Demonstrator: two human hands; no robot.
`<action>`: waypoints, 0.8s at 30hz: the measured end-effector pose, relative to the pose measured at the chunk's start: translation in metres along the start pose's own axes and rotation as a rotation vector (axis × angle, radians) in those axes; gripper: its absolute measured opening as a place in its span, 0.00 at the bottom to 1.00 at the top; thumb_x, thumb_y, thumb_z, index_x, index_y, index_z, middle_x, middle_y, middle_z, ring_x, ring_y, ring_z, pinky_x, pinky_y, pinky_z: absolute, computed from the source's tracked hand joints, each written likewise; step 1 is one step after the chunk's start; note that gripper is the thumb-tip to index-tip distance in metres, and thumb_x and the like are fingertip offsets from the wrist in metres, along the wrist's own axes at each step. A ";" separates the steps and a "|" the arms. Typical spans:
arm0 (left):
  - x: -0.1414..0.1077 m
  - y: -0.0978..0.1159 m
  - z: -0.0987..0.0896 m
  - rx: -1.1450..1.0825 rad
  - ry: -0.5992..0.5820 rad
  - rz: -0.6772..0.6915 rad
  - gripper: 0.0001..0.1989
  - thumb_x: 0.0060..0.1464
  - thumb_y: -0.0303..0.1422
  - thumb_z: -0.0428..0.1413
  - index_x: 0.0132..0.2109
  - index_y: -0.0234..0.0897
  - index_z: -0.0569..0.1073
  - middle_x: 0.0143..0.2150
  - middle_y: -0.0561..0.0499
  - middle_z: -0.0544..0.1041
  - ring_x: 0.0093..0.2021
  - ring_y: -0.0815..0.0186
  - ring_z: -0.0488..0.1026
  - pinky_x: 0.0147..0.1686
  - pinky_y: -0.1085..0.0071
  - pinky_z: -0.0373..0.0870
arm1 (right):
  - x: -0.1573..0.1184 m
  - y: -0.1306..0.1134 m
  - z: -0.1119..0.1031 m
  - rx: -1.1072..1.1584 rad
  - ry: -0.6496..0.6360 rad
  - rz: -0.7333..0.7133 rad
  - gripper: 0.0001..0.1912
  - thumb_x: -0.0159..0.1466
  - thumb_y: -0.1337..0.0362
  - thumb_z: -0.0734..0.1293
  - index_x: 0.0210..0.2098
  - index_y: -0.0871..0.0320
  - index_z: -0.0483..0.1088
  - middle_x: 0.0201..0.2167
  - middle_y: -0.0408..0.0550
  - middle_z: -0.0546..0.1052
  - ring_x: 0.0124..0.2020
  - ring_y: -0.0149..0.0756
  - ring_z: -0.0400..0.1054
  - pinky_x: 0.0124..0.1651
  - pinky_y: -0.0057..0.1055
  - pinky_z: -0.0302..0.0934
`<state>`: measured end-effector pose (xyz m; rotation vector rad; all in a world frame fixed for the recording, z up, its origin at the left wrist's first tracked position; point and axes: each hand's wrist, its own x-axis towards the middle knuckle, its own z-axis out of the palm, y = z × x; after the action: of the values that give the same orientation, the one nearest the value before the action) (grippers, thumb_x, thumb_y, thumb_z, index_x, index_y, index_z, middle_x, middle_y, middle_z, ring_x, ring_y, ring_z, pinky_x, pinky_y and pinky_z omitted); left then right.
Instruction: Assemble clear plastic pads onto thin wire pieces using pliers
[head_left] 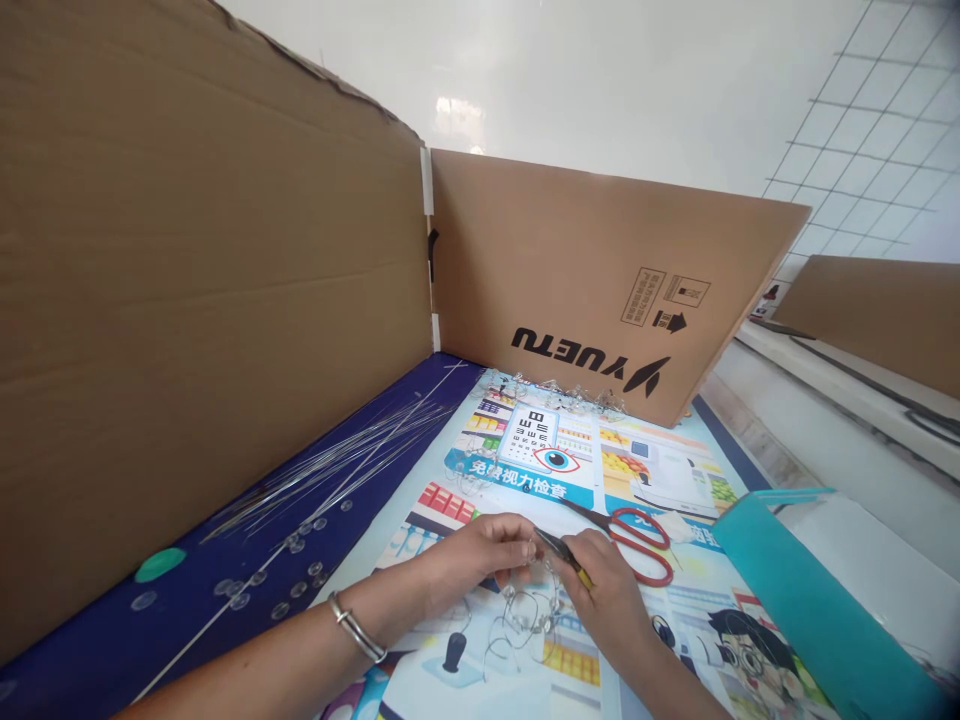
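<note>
Two cardboard panels (225, 250) upright on counter (386, 490), probably as screen. Left hand (495, 545) slanting in from lower left, fingers pinched together on beaded wire (538, 625) below hands, seemingly steadying it. Right hand (606, 592) opposite, fingers clamped round pliers (561, 552), tips near pinch, likely for control.

Plain brown cardboard panel (210, 280) upright at left, meets YUETU-printed cardboard panel (540, 250) at corner, print upside down. White wall (600, 80) behind, dark grid (870, 140) upper right. Illustrated poster sheet (675, 470) with eye chart lies over dark blue surface (360, 540). Teal box (795, 590), white inside, at right. More cardboard (885, 310) beyond.
</note>
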<state>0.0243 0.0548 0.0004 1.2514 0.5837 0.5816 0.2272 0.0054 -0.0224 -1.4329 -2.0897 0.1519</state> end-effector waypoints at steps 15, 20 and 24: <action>0.004 -0.004 0.002 -0.019 0.065 -0.014 0.09 0.51 0.37 0.56 0.34 0.33 0.70 0.23 0.53 0.70 0.21 0.74 0.61 0.23 0.77 0.54 | 0.000 -0.002 -0.001 -0.141 0.027 -0.043 0.07 0.65 0.61 0.57 0.32 0.55 0.63 0.29 0.45 0.66 0.32 0.34 0.61 0.32 0.29 0.57; 0.009 -0.007 0.003 0.114 0.323 0.083 0.09 0.50 0.36 0.56 0.30 0.34 0.70 0.22 0.55 0.67 0.21 0.74 0.59 0.23 0.76 0.55 | -0.001 -0.006 -0.009 -0.155 0.064 0.043 0.06 0.65 0.60 0.57 0.35 0.54 0.63 0.31 0.46 0.67 0.34 0.35 0.62 0.34 0.31 0.59; 0.013 -0.013 0.003 0.224 0.465 0.158 0.07 0.48 0.33 0.55 0.28 0.33 0.70 0.23 0.54 0.67 0.24 0.71 0.62 0.26 0.74 0.58 | -0.002 -0.024 -0.015 -0.205 0.074 0.050 0.07 0.64 0.60 0.57 0.36 0.54 0.63 0.31 0.46 0.67 0.33 0.37 0.62 0.33 0.32 0.58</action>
<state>0.0370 0.0594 -0.0131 1.3877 0.9626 0.9734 0.2160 -0.0100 -0.0007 -1.5856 -2.0577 -0.0973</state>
